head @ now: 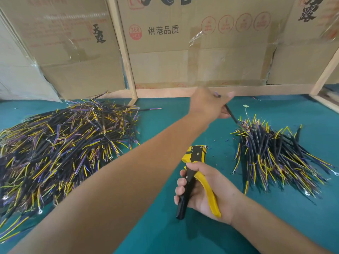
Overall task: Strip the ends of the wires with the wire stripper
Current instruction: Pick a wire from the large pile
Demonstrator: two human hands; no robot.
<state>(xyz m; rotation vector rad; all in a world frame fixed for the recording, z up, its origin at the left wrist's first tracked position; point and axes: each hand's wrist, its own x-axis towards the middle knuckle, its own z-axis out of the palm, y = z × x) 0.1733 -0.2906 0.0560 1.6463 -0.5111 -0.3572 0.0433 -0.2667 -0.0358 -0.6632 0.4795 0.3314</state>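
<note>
My right hand point(207, 189) grips the yellow and black wire stripper point(196, 173) by its handles, jaws pointing away from me, low over the green table point(165, 233). My left hand point(211, 105), arm stretched across the middle, holds a single black cable point(231, 115) at the far edge of the smaller wire pile point(278, 158) on the right; the hand is blurred. The cable's lower end touches that pile. A large heap of black cables with yellow and purple cores point(64, 143) lies at the left.
Cardboard panels point(192, 43) in a wooden frame point(126, 57) wall off the back of the table. Tiny insulation scraps point(216, 158) dot the green surface between the stripper and the right pile.
</note>
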